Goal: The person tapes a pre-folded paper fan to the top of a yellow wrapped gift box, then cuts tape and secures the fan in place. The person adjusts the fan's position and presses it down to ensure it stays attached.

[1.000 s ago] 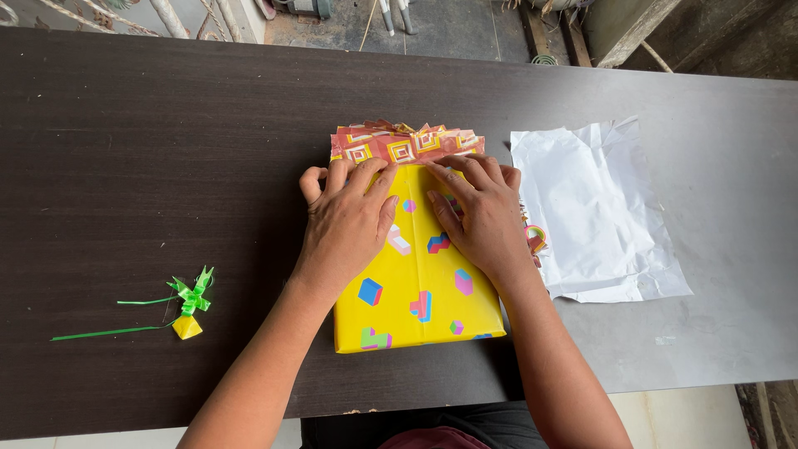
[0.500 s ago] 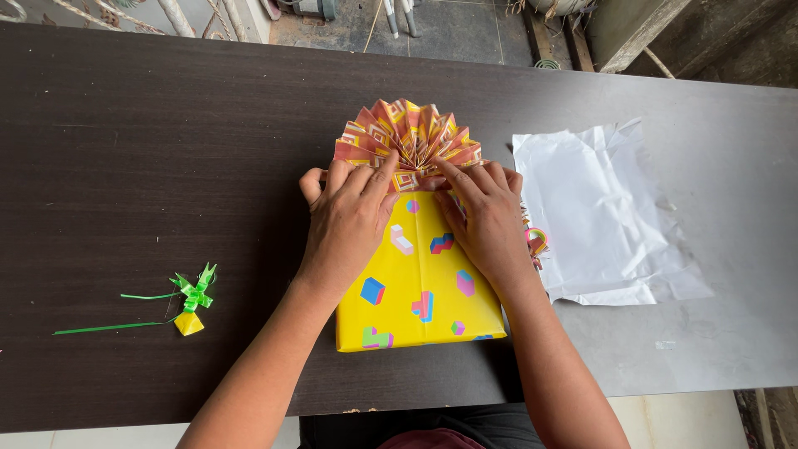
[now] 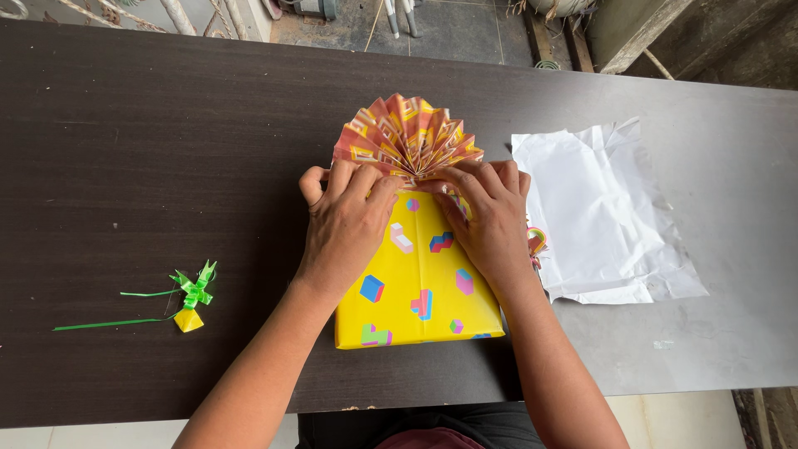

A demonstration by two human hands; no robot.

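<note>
A dark table (image 3: 125, 166) spans the view, bare concrete floor beyond. Both hands, left (image 3: 345, 224) and right (image 3: 486, 220), press on a yellow parcel (image 3: 420, 291), fingers pinching its pleated fan (image 3: 406, 137), apparently at the base. White paper (image 3: 603, 216) lies right of them; a green bow (image 3: 191, 298) well left.

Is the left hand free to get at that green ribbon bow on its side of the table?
Probably yes: nothing lies between the left hand and the green ribbon bow, though that hand is pressing the paper fan.
</note>
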